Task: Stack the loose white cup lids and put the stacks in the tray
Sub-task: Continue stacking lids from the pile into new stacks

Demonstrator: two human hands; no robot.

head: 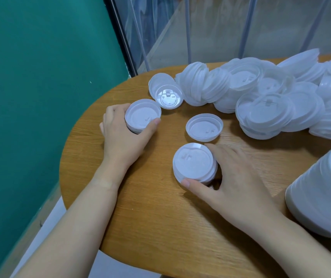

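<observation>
My left hand grips a short stack of white cup lids, hollow side up, at the table's left end. My right hand holds another short lid stack, flat top up, between thumb and fingers near the table's middle. A single lid lies hollow side up between the two stacks. One more loose lid leans behind the left stack. A big heap of white lids covers the far right of the table. No tray is in view.
The rounded wooden table ends close at the left and front. A tall stack of white lids or containers stands at the right edge. A green wall is on the left, and clear plastic sheeting hangs behind the table.
</observation>
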